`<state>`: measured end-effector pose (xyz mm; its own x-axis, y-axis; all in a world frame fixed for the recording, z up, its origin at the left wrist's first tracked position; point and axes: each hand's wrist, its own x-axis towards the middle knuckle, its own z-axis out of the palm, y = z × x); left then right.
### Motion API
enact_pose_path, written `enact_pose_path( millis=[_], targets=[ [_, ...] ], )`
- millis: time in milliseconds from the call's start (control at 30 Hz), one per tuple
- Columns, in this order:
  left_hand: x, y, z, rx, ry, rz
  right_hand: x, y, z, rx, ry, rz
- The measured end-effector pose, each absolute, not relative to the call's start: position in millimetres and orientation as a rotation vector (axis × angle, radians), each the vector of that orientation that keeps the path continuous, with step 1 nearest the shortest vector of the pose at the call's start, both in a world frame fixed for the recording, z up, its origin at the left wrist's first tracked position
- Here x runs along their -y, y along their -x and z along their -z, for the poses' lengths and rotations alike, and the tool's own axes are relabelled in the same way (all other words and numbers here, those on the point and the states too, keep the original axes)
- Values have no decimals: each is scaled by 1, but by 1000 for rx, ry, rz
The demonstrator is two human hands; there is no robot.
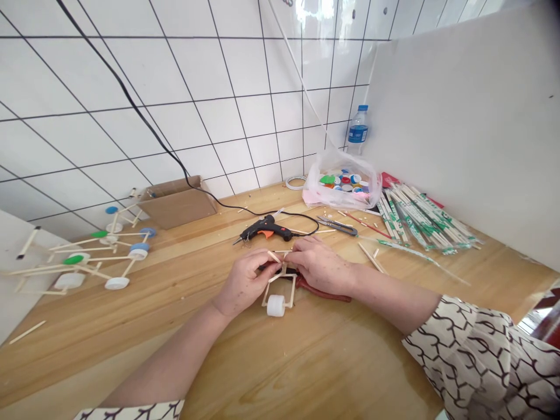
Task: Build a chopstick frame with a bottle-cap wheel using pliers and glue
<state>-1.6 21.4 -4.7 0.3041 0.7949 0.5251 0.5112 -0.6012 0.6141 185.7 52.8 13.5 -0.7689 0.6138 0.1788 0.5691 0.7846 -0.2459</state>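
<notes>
Both hands meet at mid-table over a small frame of wooden sticks with a white bottle-cap wheel at its near end. My left hand pinches the frame's far part between fingers and thumb. My right hand grips the same part from the other side, where a short stick crosses. Dark-red handled pliers lie under and just beyond my right hand, partly hidden by it. A black hot glue gun with an orange trigger rests just beyond my hands.
Several stick models with bottle-cap wheels lie at left by a cardboard box. A plastic bag of bottle caps, a water bottle, scissors and bundled wrapped chopsticks sit at back right against tiled and white walls.
</notes>
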Motion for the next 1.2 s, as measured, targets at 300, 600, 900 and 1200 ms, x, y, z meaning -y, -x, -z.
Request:
enact_pose_path(
  millis=[300, 600, 900, 1200],
  targets=[
    [-21, 2, 5, -1193, -2236, -1178, -53, -187, -14, 2719, 898, -285],
    [-20, 1, 3, -1202, -2224, -1156, -49, -187, -18, 2715, 890, -316],
    [-20, 2, 4, -1207, -2217, -1138, -47, -187, -22, 2701, 915, -333],
    [-18, 2, 2, -1235, -2227, -1129, -57, -197, -47, 2663, 1106, -210]
  ],
)
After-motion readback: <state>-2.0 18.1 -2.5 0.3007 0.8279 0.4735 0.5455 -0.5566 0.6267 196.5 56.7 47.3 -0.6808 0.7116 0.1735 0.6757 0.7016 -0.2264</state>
